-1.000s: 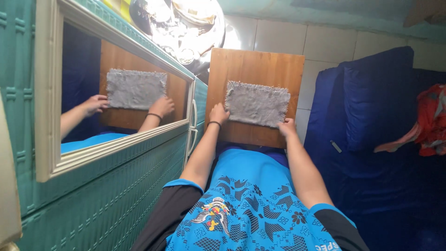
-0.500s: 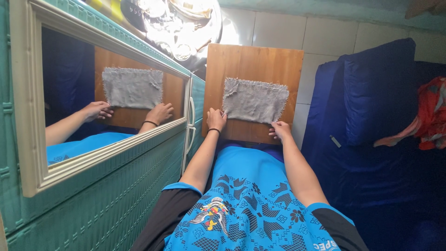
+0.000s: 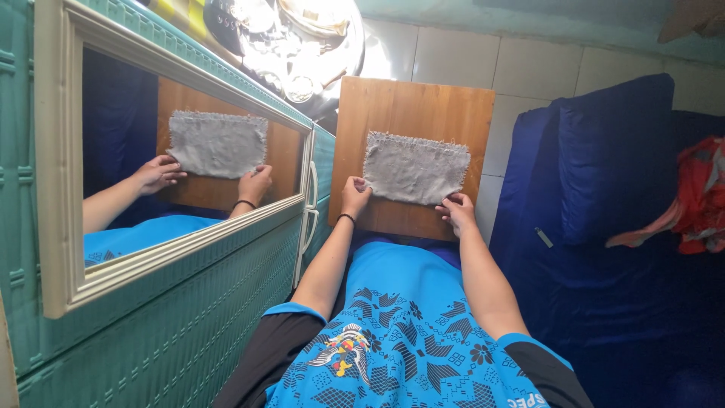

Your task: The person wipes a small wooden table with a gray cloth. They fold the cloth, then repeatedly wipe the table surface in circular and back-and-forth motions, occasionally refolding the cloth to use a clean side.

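A grey frayed cloth (image 3: 415,168) lies flat on a wooden board (image 3: 411,106) that rests over my lap. My left hand (image 3: 353,196), with a dark band at the wrist, pinches the cloth's near left corner. At the near right corner my right hand (image 3: 457,212) grips the cloth's edge with its fingertips. Both hands sit at the board's near edge, and the cloth's far edge lies free.
A teal cabinet (image 3: 189,317) with a framed mirror (image 3: 174,159) stands close on my left, with a white handle (image 3: 310,208). Shiny metal dishes (image 3: 294,38) sit on top. A blue cushioned seat (image 3: 612,196) and a red cloth (image 3: 698,193) lie on the right.
Both hands slid from pressing the cloth's sides to pinching its near corners. The cloth shifted slightly on the board.
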